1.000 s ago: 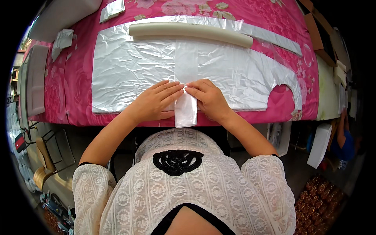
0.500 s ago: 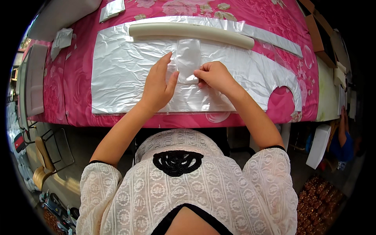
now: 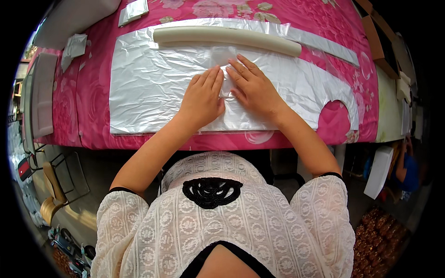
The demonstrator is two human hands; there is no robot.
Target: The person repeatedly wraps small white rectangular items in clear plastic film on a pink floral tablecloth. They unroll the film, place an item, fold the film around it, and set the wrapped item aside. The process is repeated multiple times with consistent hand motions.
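Note:
A large stack of shiny silvery-white plastic film lies flat before me, wrinkled, with a rounded cut-out at its right end. On its middle rests a small translucent rectangular piece of plastic, mostly covered by my hands. My left hand lies palm down over the left side of that piece, fingers stretched out. Beside it, my right hand is spread flat over the right side, with nothing gripped. A long cream-coloured tube lies across the film just beyond my fingertips.
A pink floral cloth covers the table. A folded silvery strip lies at the back right, and small folded plastic pieces at the back left. Cardboard boxes stand at the right edge. A chair is at lower left.
My right hand has let go of the small plastic piece's edge and spread flat over it. My left hand has come down and moved right onto the piece. The tube stays in place.

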